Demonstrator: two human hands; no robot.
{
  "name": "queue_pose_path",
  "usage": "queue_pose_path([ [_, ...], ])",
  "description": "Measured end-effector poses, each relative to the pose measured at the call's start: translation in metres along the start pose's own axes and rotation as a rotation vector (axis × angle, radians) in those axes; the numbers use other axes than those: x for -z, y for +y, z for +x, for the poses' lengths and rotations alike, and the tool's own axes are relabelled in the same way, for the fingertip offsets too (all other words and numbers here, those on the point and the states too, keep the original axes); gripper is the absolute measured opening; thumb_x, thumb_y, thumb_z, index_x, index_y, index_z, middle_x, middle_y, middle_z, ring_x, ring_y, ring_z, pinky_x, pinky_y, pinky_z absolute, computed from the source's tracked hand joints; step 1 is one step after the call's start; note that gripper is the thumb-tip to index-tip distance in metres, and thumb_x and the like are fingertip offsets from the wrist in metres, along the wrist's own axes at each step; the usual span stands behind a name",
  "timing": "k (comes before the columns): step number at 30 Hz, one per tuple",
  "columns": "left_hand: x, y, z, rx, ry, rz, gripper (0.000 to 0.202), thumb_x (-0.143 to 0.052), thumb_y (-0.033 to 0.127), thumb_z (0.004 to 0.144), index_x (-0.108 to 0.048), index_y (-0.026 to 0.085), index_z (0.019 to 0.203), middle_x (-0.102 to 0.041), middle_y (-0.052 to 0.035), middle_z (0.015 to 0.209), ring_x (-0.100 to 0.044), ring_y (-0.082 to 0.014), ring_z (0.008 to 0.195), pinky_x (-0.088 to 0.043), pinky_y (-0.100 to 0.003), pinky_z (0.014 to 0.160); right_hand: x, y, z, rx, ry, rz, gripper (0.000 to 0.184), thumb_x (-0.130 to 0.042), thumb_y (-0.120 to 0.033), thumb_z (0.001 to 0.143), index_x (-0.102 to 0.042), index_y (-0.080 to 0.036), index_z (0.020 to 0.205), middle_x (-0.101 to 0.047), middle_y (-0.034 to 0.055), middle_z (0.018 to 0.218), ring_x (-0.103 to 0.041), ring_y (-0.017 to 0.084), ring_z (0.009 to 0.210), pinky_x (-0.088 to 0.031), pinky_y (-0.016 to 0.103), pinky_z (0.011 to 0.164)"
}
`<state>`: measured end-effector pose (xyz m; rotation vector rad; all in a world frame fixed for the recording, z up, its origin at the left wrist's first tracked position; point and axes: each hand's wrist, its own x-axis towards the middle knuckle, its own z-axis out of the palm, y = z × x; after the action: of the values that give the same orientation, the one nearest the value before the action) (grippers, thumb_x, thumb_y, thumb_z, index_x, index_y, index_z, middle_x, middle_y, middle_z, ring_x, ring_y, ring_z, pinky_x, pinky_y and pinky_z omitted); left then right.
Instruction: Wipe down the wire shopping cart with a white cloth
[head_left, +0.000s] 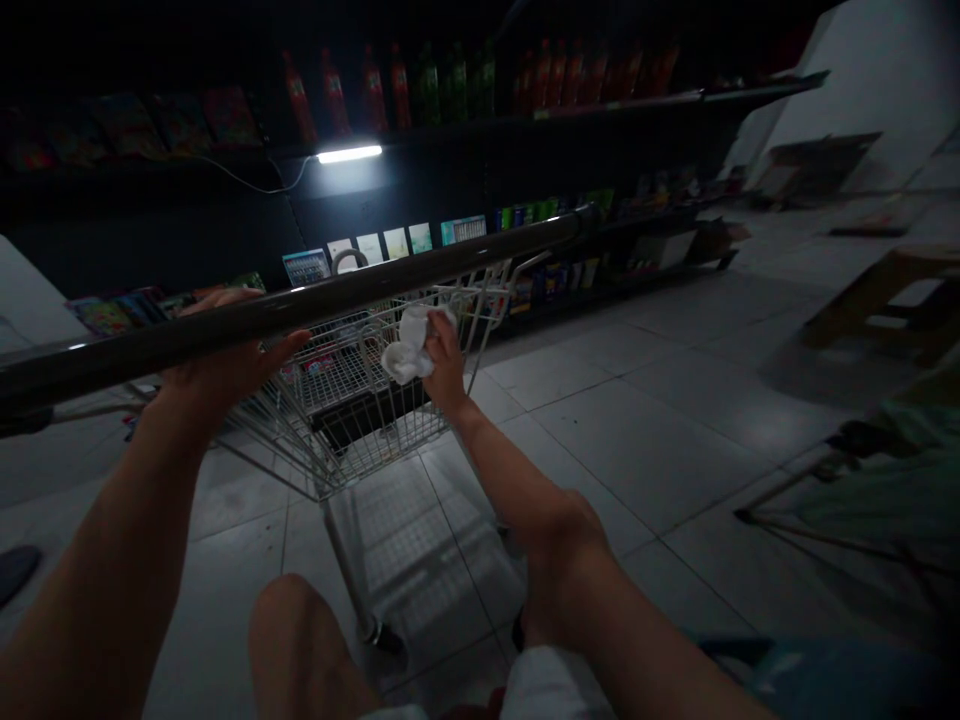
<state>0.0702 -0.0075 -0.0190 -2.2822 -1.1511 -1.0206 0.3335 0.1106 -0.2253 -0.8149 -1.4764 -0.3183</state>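
A shopping cart (390,455) with a wire basket stands close in front of me, its dark handlebar (420,268) slanting across the view. My left hand (217,365) is closed at the bar from below; fingers show above its upper edge and the thumb points right beneath it. Part of that hand is hidden by the bar. In my right hand (444,365) is a crumpled white cloth (409,345), pinched by the fingers against the wires at the near end of the basket. The cloth covers the exact contact.
Dark shelves (600,105) with bottles and packages run behind the cart, lit by a tube light (349,155). A wooden stool (892,300) stands at right, above a folding frame with green fabric (885,480). My bare knee (296,630) is near the cart's wheel (386,638).
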Motion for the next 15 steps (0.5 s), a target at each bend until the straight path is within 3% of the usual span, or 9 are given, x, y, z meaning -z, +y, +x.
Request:
queue_pose_path([
  [2,-0.003,0.015,-0.003,-0.133,-0.028,0.144,0.037,-0.049,0.054,0.094,-0.068,0.026,0.108,-0.073,-0.0011,0.090,-0.062,-0.0242,0.103,-0.047,-0.039,0.092,-0.016,0.004,-0.044,-0.075,-0.035,-0.003,0.027,-0.043,-0.019,0.097,-0.065,-0.019,0.112,-0.052,0.0121,0.146,-0.038,0.022,0.149,-0.036,0.046,0.127],
  [5,-0.022,0.043,-0.005,-0.373,-0.091,0.209,0.036,-0.047,0.046,0.098,-0.071,0.021,0.106,-0.077,-0.0050,0.097,-0.070,-0.0221,0.092,-0.054,-0.035,0.079,-0.024,0.011,-0.096,-0.149,-0.135,-0.003,0.026,-0.044,-0.015,0.094,-0.068,-0.017,0.105,-0.052,0.0149,0.145,-0.041,0.022,0.147,-0.038,0.045,0.126],
  [8,-0.055,0.071,0.005,-0.545,-0.160,0.173,0.034,-0.047,0.037,0.098,-0.070,0.017,0.113,-0.075,-0.0103,0.116,-0.070,-0.0245,0.107,-0.057,-0.038,0.089,-0.015,0.016,-0.118,-0.162,-0.221,0.004,0.025,-0.049,-0.017,0.091,-0.069,-0.014,0.105,-0.057,0.0171,0.139,-0.049,0.023,0.140,-0.045,0.043,0.120],
  [11,-0.086,0.098,0.031,-0.543,-0.183,0.175,0.038,-0.050,0.028,0.095,-0.064,0.014,0.127,-0.064,-0.0151,0.139,-0.059,-0.0279,0.130,-0.049,-0.043,0.108,0.004,0.018,-0.105,-0.136,-0.182,0.039,0.025,-0.050,-0.020,0.091,-0.069,-0.014,0.106,-0.060,0.0179,0.133,-0.054,0.024,0.135,-0.048,0.045,0.116],
  [13,-0.102,0.111,0.055,-0.442,-0.207,0.198,0.045,-0.052,0.026,0.093,-0.059,0.013,0.135,-0.059,-0.0175,0.144,-0.055,-0.0316,0.133,-0.046,-0.047,0.110,0.017,0.017,-0.079,-0.115,-0.086,0.042,0.027,-0.050,-0.025,0.093,-0.067,-0.016,0.112,-0.057,0.0166,0.138,-0.051,0.025,0.138,-0.045,0.047,0.119],
  [15,-0.115,0.118,0.077,-0.294,-0.204,0.214,0.047,-0.053,0.026,0.091,-0.057,0.011,0.136,-0.063,-0.0191,0.138,-0.055,-0.0349,0.132,-0.044,-0.050,0.109,0.029,0.017,-0.043,-0.102,-0.013,0.021,0.031,-0.051,-0.029,0.095,-0.063,-0.019,0.121,-0.050,0.0141,0.147,-0.043,0.027,0.146,-0.040,0.051,0.122],
])
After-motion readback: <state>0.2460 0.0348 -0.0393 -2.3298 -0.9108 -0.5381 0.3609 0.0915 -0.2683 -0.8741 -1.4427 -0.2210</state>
